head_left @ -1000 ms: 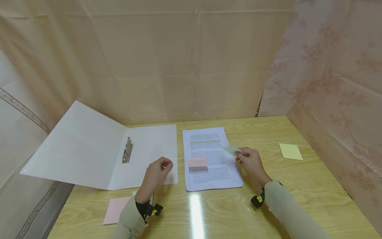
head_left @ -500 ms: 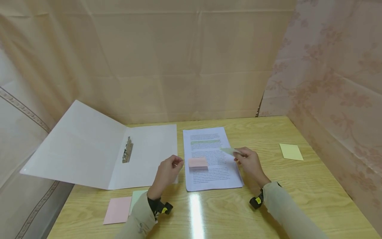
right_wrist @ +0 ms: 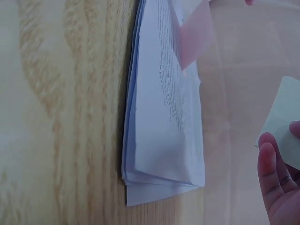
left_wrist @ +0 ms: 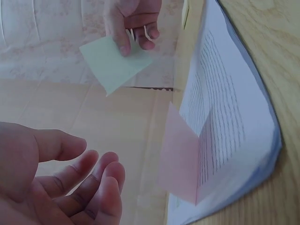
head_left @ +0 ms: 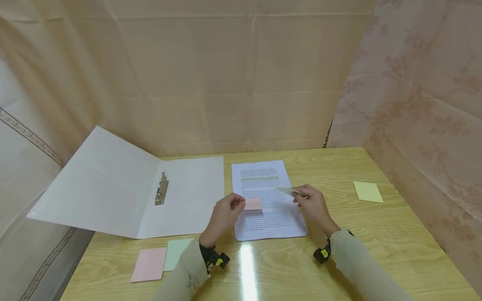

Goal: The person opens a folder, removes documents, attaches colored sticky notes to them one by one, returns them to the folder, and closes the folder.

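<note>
A stack of printed sheets (head_left: 271, 225) lies on the table, with a green highlighted line near its top. A pink sticky note (head_left: 254, 204) is stuck on the top page, its free part standing up off the paper in the left wrist view. My right hand (head_left: 311, 205) pinches a pale green sticky note (left_wrist: 115, 63) between thumb and fingers, above the right side of the page. My left hand (head_left: 226, 215) is just left of the pink note, fingertips near its edge in the head view. In the left wrist view its loosely bent fingers hold nothing, thumb apart from them.
An open white folder (head_left: 192, 196) with a metal clip (head_left: 161, 190) lies left of the sheets. In front of it are a pink note pad (head_left: 148, 264) and a light green pad (head_left: 176, 253). A yellow pad (head_left: 367, 191) lies at the right. Curtains hang behind the table.
My left hand has moved right, from over the folder to beside the pink note on the page. My right hand, holding the green note, has tilted it flatter and shifted slightly left.
</note>
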{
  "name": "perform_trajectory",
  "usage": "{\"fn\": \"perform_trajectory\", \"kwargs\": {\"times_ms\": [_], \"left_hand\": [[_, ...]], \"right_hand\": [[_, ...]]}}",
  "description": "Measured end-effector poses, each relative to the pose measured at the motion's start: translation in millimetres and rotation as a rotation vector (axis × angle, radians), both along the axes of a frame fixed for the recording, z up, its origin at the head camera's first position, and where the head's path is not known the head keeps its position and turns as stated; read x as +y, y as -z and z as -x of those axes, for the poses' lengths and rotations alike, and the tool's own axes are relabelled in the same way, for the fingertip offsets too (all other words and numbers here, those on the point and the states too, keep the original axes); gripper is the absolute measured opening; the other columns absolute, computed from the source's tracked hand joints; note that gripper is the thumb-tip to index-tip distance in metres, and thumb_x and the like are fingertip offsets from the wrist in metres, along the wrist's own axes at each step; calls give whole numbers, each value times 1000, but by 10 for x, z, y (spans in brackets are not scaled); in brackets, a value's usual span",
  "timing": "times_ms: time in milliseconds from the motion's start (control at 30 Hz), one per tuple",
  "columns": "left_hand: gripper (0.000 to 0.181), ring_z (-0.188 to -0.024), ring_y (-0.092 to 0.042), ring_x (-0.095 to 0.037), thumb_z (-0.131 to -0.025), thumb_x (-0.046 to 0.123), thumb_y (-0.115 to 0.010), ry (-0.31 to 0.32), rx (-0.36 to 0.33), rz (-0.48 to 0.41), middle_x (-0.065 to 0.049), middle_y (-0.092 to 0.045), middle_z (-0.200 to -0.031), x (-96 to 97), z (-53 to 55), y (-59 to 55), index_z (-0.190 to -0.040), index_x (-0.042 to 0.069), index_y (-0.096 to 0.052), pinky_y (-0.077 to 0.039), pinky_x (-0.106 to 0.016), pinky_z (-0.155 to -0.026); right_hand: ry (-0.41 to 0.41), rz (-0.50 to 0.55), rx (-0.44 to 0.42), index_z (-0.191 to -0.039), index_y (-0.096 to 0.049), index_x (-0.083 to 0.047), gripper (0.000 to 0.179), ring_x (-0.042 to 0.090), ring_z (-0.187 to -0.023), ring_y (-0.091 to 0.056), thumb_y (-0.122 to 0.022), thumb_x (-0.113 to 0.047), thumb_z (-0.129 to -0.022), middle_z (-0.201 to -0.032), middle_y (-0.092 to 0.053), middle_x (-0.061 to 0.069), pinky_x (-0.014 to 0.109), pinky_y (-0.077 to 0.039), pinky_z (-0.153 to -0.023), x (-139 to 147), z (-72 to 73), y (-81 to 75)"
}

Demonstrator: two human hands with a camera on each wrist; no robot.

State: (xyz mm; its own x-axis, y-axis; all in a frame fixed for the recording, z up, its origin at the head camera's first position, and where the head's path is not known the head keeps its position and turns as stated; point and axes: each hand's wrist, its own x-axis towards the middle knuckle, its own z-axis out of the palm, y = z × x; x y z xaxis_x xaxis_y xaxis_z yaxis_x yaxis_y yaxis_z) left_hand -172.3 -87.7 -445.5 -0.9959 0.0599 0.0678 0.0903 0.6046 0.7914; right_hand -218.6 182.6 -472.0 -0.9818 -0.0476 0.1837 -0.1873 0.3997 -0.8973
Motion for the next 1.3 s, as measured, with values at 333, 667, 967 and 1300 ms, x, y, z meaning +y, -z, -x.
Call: {"fn": "perform_trajectory", "kwargs": {"times_ms": [333,667,967,1300], "left_hand": [[23,-75,-58,-13,-93,19,-61,21,-21,-46,-7,-68,-89,180,66,41,-112,7,-67,-46,-23,-65],[29,-71,-63,-9,-95,18,-59,85,-16,-153,-10,-74,-88,404,86,39,-121,4,-66,-45,-21,-61],[30,-75,-65,-19,-98,26,-56,112,-56,-168,-15,-74,-93,504,60,70,-120,7,-67,-43,-22,-59],[31,-76,-65,-15,-99,30,-54,70,-64,-155,-6,-74,-90,522,77,67,-107,6,-72,-48,-23,-62]], "right_hand": [[-67,19,11,-105,-74,1,18,4,-70,-60,-64,-4,-91,-95,-64,16,21,-51,-60,-47,-64,57],[-126,-103,132,-101,-76,-3,18,5,-79,-56,-66,1,-88,-94,-66,11,20,-50,-65,-148,-109,81],[-193,-163,211,-98,-78,-5,21,8,-79,-53,-66,5,-84,-90,-65,7,20,-48,-63,-227,-154,54],[-235,-131,182,-98,-77,-4,14,4,-81,-55,-68,-10,-90,-94,-65,7,22,-49,-66,-200,-154,98]]}}
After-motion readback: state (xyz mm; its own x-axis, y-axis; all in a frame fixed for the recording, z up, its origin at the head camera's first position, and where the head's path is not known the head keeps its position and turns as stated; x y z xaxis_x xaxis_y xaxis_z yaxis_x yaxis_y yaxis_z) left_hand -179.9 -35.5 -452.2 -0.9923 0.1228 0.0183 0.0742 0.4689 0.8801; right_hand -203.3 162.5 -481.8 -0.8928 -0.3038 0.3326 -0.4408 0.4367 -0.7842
